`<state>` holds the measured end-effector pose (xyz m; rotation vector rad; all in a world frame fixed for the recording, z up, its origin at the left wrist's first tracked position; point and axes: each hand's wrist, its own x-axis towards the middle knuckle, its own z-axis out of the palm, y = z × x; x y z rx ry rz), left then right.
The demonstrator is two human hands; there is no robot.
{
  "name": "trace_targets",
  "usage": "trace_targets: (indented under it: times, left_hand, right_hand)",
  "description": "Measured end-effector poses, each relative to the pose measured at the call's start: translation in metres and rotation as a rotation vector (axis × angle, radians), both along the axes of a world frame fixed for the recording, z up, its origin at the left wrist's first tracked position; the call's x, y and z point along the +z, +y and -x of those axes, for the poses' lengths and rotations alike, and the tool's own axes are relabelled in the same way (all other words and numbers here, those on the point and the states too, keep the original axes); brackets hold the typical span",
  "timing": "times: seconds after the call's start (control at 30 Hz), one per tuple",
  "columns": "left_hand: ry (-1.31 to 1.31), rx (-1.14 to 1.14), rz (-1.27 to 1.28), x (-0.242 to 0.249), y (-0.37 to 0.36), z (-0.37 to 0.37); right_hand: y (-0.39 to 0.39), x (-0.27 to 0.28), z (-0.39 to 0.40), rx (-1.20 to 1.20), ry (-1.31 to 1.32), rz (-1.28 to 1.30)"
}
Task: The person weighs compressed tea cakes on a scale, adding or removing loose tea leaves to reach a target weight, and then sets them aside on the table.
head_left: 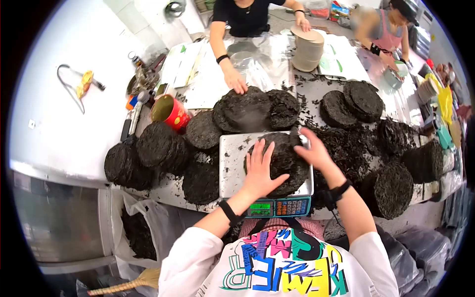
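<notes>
"Disc (282, 156), middle of the frame. What is it sitting on?"

"Largest first: a table (309, 85) spreads across the frame, strewn with dark flakes. Below its centre is a scale (229, 166), with the disc on the pan."

"One disc, or several?"

"Can't tell. It's thick and ragged, and the hands cover part of its top and edge."

"And the hands?"

"The left hand (263, 171) lies on the disc's left side, palm down, fingers spread well apart, pointing up the frame, thumb stretched out to the right. It presses or rests; nothing is pinched."

"The right hand (314, 151)?"

"At the disc's upper right edge. Thumb and forefinger stand apart, the thumb's tip against the dark edge. Whether they grip it, I can't tell."

"Its other fingers?"

"Mostly hidden behind the forefinger and the back of the hand."

"What else is hard to make out?"

"The readout (260, 209), at the scale's lower front: lit green, but its digits are too blurred to read. Smallest, a pale patch (301, 137) between the right thumb and forefinger; I can't say what it is."
</notes>
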<state>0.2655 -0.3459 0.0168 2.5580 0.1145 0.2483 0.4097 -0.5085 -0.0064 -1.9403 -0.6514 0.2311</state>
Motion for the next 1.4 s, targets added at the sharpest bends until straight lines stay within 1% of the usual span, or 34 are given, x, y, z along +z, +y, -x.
trace_targets:
  times: [0.03,0.07,0.13,0.2,0.27,0.3,0.33,0.4,0.47,0.5,0.53,0.57,0.67,0.73,0.8,0.83,0.87,0.93,0.97,1.0,1.03,1.07,1.1,1.17,1.2,1.23,1.27,1.3,1.33,1.37,1.4]
  left_hand:
    - [0.0,0.008,-0.064,-0.01,-0.007,-0.004]
    - [-0.031,0.03,-0.059,-0.015,-0.013,-0.007]
    - [-0.068,-0.013,-0.122,-0.023,-0.019,-0.01]
    - [-0.013,-0.07,-0.209,-0.024,-0.019,-0.014]
    - [0.038,-0.127,-0.214,-0.018,-0.019,-0.021]
    - [0.038,-0.155,-0.226,-0.019,-0.021,-0.027]
    - [0.037,-0.191,-0.234,-0.02,-0.025,-0.037]
    - [0.016,-0.274,-0.219,-0.019,-0.041,-0.062]
    - [-0.019,-0.377,-0.136,-0.021,-0.059,-0.09]
    - [-0.048,-0.392,-0.087,-0.021,-0.068,-0.105]
    - [-0.069,-0.402,-0.038,-0.02,-0.075,-0.116]
    - [-0.083,-0.407,0.008,-0.019,-0.08,-0.125]
    - [-0.185,-0.497,0.119,0.011,-0.093,-0.16]
    - [-0.221,-0.541,0.111,0.037,-0.107,-0.18]
    - [-0.338,-0.507,0.215,0.048,-0.122,-0.198]
    - [-0.395,-0.465,0.25,0.058,-0.125,-0.204]
    - [-0.532,-0.436,0.307,0.066,-0.128,-0.209]
    - [-0.51,-0.547,0.432,0.056,-0.131,-0.206]
    - [-0.462,-0.628,0.321,0.052,-0.132,-0.204]
    - [-0.262,-0.672,0.138,0.042,-0.131,-0.199]
    - [-0.103,-0.589,0.003,0.029,-0.13,-0.187]
    - [0.062,-0.559,0.048,0.006,-0.118,-0.178]
    - [0.041,-0.581,0.232,-0.008,-0.104,-0.175]
    - [0.084,-0.52,0.295,-0.003,-0.078,-0.159]
    - [0.123,-0.447,0.305,-0.011,-0.059,-0.148]
    - [0.076,-0.34,0.336,-0.021,-0.042,-0.135]
    - [0.09,-0.247,0.329,-0.017,-0.028,-0.121]
    - [0.105,-0.153,0.366,-0.025,-0.011,-0.106]
    - [0.212,-0.069,0.331,-0.018,0.002,-0.088]
    - [0.208,-0.021,0.317,-0.023,0.016,-0.072]
    - [0.24,0.089,0.319,-0.016,0.019,-0.062]
  right_hand:
    - [0.009,0.02,0.01,0.085,0.035,0.13]
    - [0.014,0.034,0.017,0.162,0.067,0.265]
    - [0.008,0.025,0.038,0.411,-0.187,0.411]
    - [-0.009,0.012,0.054,0.273,-0.384,-0.013]
    - [-0.037,0.01,0.048,0.048,-0.239,-0.052]
    - [-0.053,0.004,0.043,-0.143,-0.132,-0.08]
    - [-0.067,-0.026,0.04,-0.346,0.136,-0.24]
    - [-0.085,-0.057,0.041,-0.505,0.719,-0.432]
    - [-0.089,-0.079,0.045,-0.246,1.24,-0.876]
    - [-0.085,-0.088,0.047,-0.345,1.187,-0.978]
    - [-0.08,-0.083,0.044,-0.438,1.137,-1.077]
    - [-0.081,-0.078,0.039,-0.443,1.096,-1.127]
    - [-0.091,-0.074,0.018,-0.447,1.229,-1.329]
    - [-0.098,-0.07,0.001,-0.506,1.228,-1.385]
    - [-0.102,-0.067,-0.021,-0.554,1.153,-1.467]
    - [-0.102,-0.049,-0.033,-0.657,1.083,-1.466]
    - [-0.108,-0.062,-0.05,-0.641,1.063,-1.54]
    - [-0.124,-0.061,-0.088,-0.556,0.991,-1.673]
    - [-0.139,-0.072,-0.114,-0.753,0.978,-1.673]
    - [-0.153,-0.081,-0.139,-0.871,0.914,-1.72]
    - [-0.167,-0.091,-0.165,-0.987,0.841,-1.757]
    - [-0.179,-0.095,-0.188,-1.017,0.712,-1.842]
    - [-0.191,-0.108,-0.214,-1.065,0.627,-1.87]
    - [-0.22,-0.138,-0.263,-1.122,0.491,-1.906]
    - [-0.23,-0.148,-0.281,-1.19,0.502,-1.86]
    - [-0.241,-0.158,-0.298,-1.291,0.508,-1.8]
    - [-0.25,-0.168,-0.31,-1.39,0.52,-1.735]
    - [-0.26,-0.175,-0.322,-1.504,0.562,-1.685]
    - [-0.269,-0.176,-0.326,-1.565,0.613,-1.59]
    - [-0.278,-0.181,-0.331,-1.595,0.589,-1.539]
    - [-0.284,-0.188,-0.332,-1.629,0.568,-1.483]
